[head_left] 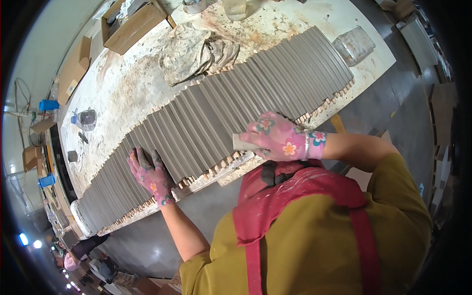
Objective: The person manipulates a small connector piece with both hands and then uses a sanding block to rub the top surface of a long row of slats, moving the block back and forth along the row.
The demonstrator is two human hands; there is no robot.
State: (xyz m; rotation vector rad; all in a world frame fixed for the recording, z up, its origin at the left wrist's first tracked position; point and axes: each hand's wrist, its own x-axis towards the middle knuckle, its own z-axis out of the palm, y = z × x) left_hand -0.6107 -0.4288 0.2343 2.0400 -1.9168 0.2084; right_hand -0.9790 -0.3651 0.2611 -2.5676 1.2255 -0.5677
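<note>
A long row of narrow grey strips [206,110] with pale wood-coloured ends lies side by side across the table. My left hand [151,178], in a pink flowered glove, rests flat on the strips left of the middle, fingers stretched and slightly apart. My right hand [278,137], gloved alike, is at the near edge of the row, its fingers closed around a small pale block [244,143]. The block touches the strips' near ends or sits just over them; which one I cannot tell. Its far side is hidden under my fingers.
On the stained white table [115,103] lie a crumpled grey cloth [194,54], a wooden box [132,27], a clear plastic-wrapped block [354,45] and a clear bottle [87,119]. A cup [235,9] stands at the back. Another person [73,258] is at the far lower left.
</note>
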